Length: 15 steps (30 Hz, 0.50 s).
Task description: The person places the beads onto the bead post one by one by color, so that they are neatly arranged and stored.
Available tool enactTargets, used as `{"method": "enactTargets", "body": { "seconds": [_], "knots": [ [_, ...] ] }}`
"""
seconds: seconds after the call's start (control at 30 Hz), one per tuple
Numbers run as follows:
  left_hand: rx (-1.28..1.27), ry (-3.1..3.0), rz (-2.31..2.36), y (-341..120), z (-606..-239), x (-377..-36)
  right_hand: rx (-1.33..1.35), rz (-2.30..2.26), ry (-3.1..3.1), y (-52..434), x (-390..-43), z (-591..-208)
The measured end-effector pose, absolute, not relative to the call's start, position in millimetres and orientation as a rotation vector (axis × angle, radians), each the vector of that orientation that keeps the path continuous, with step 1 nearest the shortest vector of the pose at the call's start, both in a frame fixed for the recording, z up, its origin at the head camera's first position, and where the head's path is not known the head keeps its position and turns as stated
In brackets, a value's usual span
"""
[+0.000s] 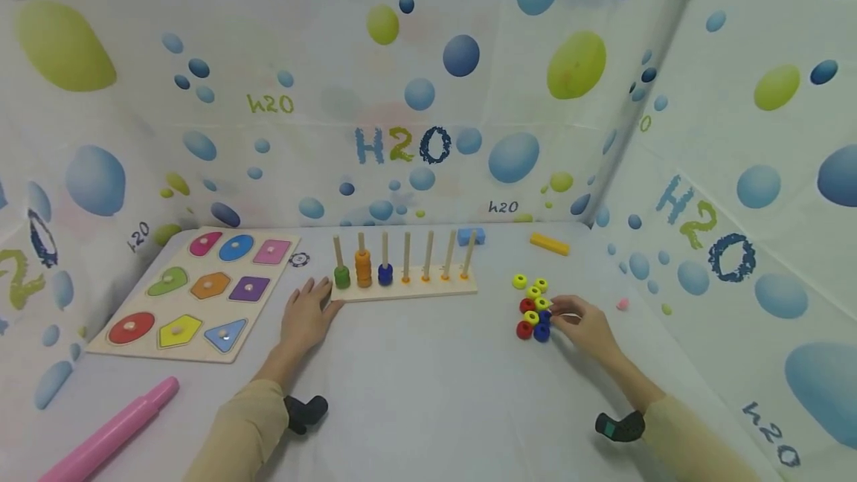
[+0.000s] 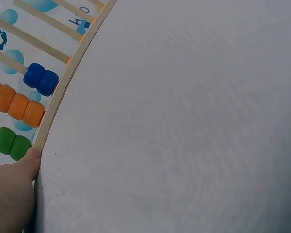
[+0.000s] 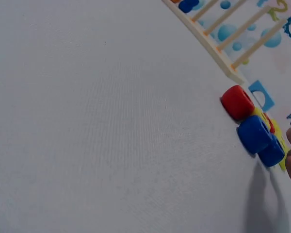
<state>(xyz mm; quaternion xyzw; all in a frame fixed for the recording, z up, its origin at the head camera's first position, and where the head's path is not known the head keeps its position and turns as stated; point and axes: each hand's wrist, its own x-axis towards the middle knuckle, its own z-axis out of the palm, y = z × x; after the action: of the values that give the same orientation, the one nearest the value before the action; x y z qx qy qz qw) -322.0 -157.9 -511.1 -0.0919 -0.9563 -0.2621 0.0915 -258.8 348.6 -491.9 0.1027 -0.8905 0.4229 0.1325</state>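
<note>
A wooden peg board (image 1: 402,291) carries green beads (image 1: 342,277) on its first peg, orange beads (image 1: 363,268) on the second and blue beads (image 1: 384,274) on the third. The remaining pegs hold no stacks. My left hand (image 1: 308,316) rests at the board's left end, fingers extended, thumb (image 2: 33,162) touching the front edge. At the right side of a pile of loose beads is my right hand (image 1: 585,326), fingertips beside a yellow bead (image 1: 542,304) and a blue bead (image 1: 541,332). Whether they pinch one is hidden. Red beads (image 3: 237,103) also lie in the pile.
On the left lies a shape puzzle board (image 1: 201,311) with colored knobbed pieces, and a pink tube (image 1: 110,434) in front of it. Behind the peg board is a blue block (image 1: 472,236). A yellow stick (image 1: 550,244) and a small pink piece (image 1: 623,304) lie to the right.
</note>
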Motion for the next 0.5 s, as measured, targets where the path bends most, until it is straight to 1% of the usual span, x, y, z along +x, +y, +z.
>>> {"method": "enactTargets", "body": {
  "seconds": [0.33, 0.5],
  "knots": [
    [-0.279, -2.834, -0.772, -160, -516, -324, 0.268, 1.108, -2.663, 344, -261, -504],
    [-0.271, -2.842, -0.762, -160, -515, -325, 0.241, 1.100, -2.687, 345, -263, -495]
  ]
}}
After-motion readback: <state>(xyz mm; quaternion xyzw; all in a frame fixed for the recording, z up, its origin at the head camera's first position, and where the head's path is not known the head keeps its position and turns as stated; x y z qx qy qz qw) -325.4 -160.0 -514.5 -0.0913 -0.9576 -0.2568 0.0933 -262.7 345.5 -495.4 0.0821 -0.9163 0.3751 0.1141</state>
